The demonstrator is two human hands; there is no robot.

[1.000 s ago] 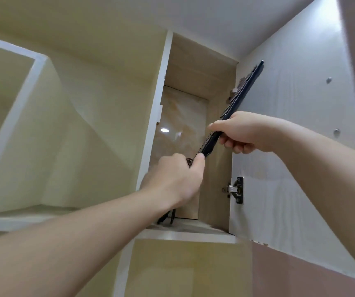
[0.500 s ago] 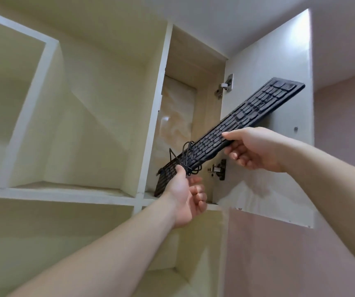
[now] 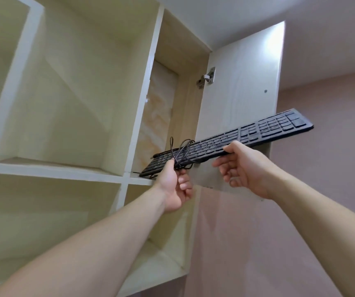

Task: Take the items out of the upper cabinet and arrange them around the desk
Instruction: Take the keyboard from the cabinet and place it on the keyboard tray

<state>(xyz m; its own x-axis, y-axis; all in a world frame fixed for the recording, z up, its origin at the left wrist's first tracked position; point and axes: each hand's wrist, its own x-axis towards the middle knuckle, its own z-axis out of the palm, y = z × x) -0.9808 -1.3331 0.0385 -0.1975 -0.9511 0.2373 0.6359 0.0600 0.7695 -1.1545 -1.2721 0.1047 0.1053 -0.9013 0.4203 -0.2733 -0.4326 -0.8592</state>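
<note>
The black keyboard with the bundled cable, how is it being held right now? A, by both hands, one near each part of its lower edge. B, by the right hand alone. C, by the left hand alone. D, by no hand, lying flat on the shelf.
A: the left hand and right hand both grip the black keyboard, with its black cable bundled at the left hand.

The long flat plastic keyboard (image 3: 232, 142) is black all over, keys and frame alike, and the thin looped cable (image 3: 180, 151) bunched on it is black too. The open wooden shelf unit (image 3: 69, 103) is pale cream-yellow inside with white front edges, while the narrow cabinet's back panel (image 3: 159, 116) shows a marbled beige and orange-tan pattern. The open cabinet door (image 3: 240, 82) is whitish with faint wood grain and carries a silver metal hinge (image 3: 207, 77); the painted wall (image 3: 322, 125) beside it is dusty pink.
</note>
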